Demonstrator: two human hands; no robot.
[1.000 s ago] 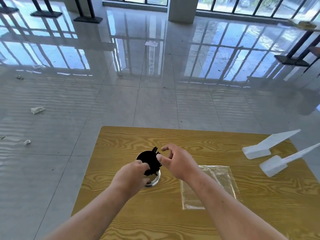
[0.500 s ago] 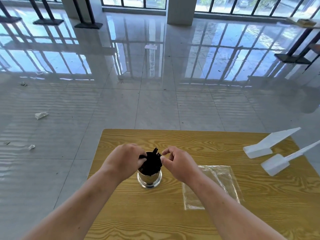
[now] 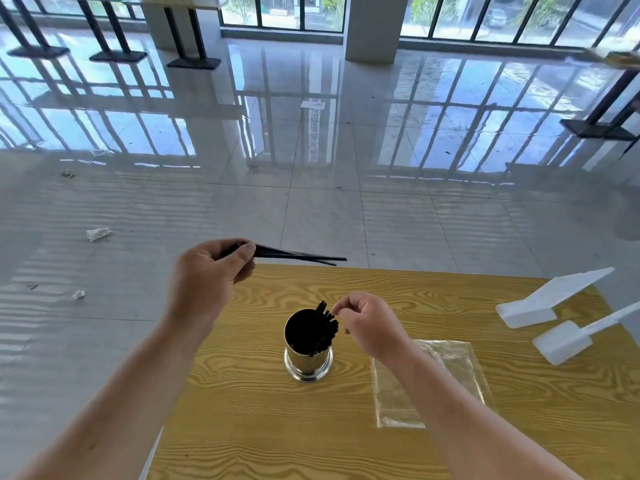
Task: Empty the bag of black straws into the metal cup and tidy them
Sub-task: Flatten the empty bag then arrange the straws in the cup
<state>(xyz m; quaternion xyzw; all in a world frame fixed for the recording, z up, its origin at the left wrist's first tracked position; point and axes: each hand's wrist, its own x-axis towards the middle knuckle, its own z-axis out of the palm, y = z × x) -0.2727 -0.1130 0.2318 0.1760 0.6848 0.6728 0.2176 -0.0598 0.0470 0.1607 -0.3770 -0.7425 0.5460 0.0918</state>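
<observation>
A shiny metal cup (image 3: 307, 358) stands upright on the wooden table (image 3: 242, 427), with several black straws (image 3: 323, 327) leaning toward its right rim. My left hand (image 3: 207, 275) is raised above the table's far left edge, pinching a few black straws (image 3: 301, 257) that point to the right, level in the air. My right hand (image 3: 367, 323) hovers just right of the cup with thumb and forefinger curled near the straw tips; it seems to hold nothing. The empty clear plastic bag (image 3: 433, 379) lies flat to the right of the cup, partly under my right forearm.
Two white wedge-shaped plastic pieces (image 3: 547, 299) (image 3: 568, 341) lie at the table's right edge. Beyond the table is glossy tiled floor with scraps of paper (image 3: 98, 233), dark table legs and windows at the back.
My left hand has lifted up and left from the cup, pulling out a few straws. My right hand stayed beside the cup rim. The camera tilted slightly.
</observation>
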